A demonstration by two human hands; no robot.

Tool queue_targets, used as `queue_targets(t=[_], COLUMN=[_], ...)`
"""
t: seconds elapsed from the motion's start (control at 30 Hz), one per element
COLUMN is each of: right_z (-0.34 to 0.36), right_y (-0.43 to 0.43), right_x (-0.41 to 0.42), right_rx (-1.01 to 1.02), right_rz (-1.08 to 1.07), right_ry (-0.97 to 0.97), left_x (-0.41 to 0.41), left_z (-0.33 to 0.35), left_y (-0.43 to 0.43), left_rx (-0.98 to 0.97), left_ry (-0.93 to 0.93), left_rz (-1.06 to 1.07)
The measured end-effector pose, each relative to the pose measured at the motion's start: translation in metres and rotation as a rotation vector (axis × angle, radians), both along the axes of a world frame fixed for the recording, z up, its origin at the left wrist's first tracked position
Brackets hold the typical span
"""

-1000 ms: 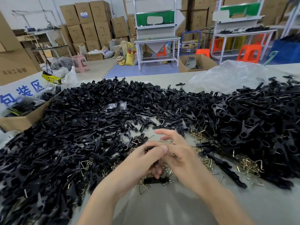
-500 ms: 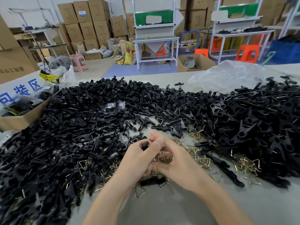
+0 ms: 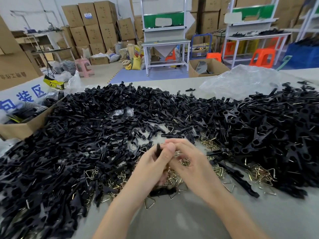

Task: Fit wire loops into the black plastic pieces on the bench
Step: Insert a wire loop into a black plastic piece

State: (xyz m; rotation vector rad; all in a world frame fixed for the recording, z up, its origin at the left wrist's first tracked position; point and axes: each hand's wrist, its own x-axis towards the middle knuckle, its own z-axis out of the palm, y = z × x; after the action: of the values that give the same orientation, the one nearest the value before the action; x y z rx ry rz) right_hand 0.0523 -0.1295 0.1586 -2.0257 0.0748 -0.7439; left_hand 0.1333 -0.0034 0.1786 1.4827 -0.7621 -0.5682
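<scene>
Hands are working pressed together. Left hand (image 3: pixel 151 167) is pinching a black plastic piece (image 3: pixel 158 149) at its thumb tip. Right hand (image 3: pixel 191 163) is touching that thumb; its grip is blurred, can't tell. Wire loops (image 3: pixel 174 175) are lying under both hands, with the heap of black pieces (image 3: pixel 69 144) spreading to either side.

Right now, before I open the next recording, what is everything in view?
black plastic pieces: many, black, heaped across the bench
wire loops: many, brass-coloured, scattered at bench front
plastic bag: one, clear, bench far right
cardboard box: one, brown, bench left edge
stacked boxes: many, brown, back wall
work tables: two, white, beyond bench
pink stool: one, floor left
orange stools: at least three, floor right
bench: one, grey
left grip: bare hand, pinches a black piece
right grip: bare hand, against left; contents hidden
</scene>
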Motion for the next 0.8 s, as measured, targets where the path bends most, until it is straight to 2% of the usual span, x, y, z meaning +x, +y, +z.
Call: queue_targets(t=[0.07, 0.13, 0.2, 0.27, 0.3, 0.33, 0.37, 0.47, 0.63, 0.7, 0.8], right_z=[0.004, 0.011, 0.025, 0.050, 0.059, 0.063, 0.062, 0.040, -0.019, -0.031, -0.030], right_y=[-0.001, -0.007, -0.026, -0.050, -0.059, -0.063, -0.062, -0.038, 0.011, 0.019, 0.016], right_x=[-0.001, -0.003, -0.001, 0.002, 0.004, 0.004, 0.005, 0.004, -0.002, 0.001, 0.003], right_rx=[-0.005, 0.090, 0.400, 0.886, 1.046, 1.081, 1.013, 0.595, -0.209, -0.421, -0.453], right_rz=[-0.092, -0.178, -0.303, -0.317, -0.289, -0.264, -0.248, -0.264, -0.292, -0.290, -0.342], right_ry=[-0.078, -0.150, -0.248, -0.330, -0.313, -0.243, -0.148, 0.054, 0.187, 0.216, 0.224], left_x=[-0.005, -0.010, -0.015, -0.020, -0.022, -0.023, -0.023, -0.007, 0.029, 0.041, 0.061], left_z=[0.000, -0.006, -0.011, -0.014, -0.016, -0.017, -0.017, -0.009, 0.002, 0.001, 0.002], left_y=[0.002, 0.004, 0.006, 0.008, 0.011, 0.015, 0.019, 0.039, 0.090, 0.107, 0.118], left_rx=[-0.020, 0.001, -0.010, -0.021, -0.017, -0.005, 0.012, 0.119, 0.576, 0.726, 0.901], left_ry=[-0.031, -0.072, -0.163, -0.327, -0.397, -0.439, -0.462, -0.569, -0.996, -0.986, -0.834], left_rz=[-0.054, -0.057, 0.014, 0.115, 0.177, 0.244, 0.313, 0.485, 0.629, 0.632, 0.558])
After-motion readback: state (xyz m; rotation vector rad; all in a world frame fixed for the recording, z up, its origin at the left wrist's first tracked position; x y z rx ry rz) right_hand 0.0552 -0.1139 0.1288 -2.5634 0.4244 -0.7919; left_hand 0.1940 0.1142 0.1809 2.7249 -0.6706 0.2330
